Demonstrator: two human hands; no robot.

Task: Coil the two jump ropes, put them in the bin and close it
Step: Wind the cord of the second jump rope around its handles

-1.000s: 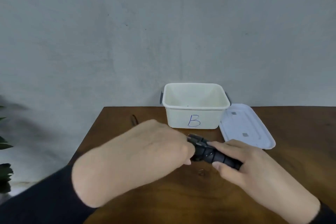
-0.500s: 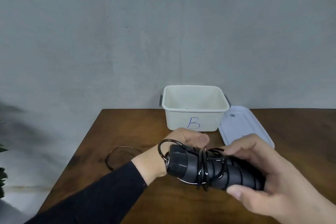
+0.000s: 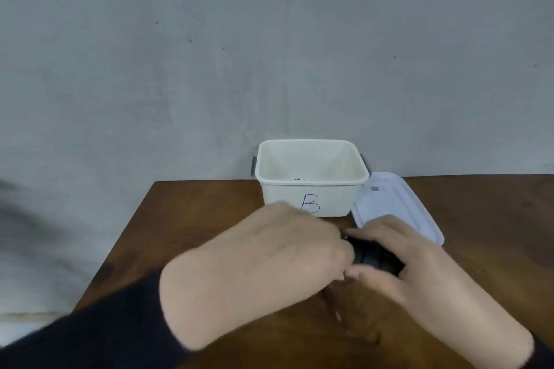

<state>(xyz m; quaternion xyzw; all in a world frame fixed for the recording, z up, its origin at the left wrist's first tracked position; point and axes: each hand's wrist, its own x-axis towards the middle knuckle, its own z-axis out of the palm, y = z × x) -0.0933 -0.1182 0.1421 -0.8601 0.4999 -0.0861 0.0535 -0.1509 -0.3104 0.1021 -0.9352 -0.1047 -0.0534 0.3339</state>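
My right hand (image 3: 398, 260) grips the black handles of a jump rope (image 3: 373, 257) just above the wooden table (image 3: 192, 219), in front of the bin. My left hand (image 3: 275, 252) is blurred and pressed against the handles' left end, fingers closed there; the thin cord is hidden under it. The white bin (image 3: 311, 186) marked "B" stands open at the table's back edge, with a small dark bit showing low inside. Its white lid (image 3: 392, 204) lies flat to the right of the bin. No second rope shows.
A grey wall rises behind the table. The table's left edge runs diagonally from the bin down toward my left sleeve (image 3: 90, 335).
My left hand has swung from behind the handles back over their left end, hiding the cord loops. My right hand and the handles have dropped lower. The cord loop seen on the table's left is gone from sight.
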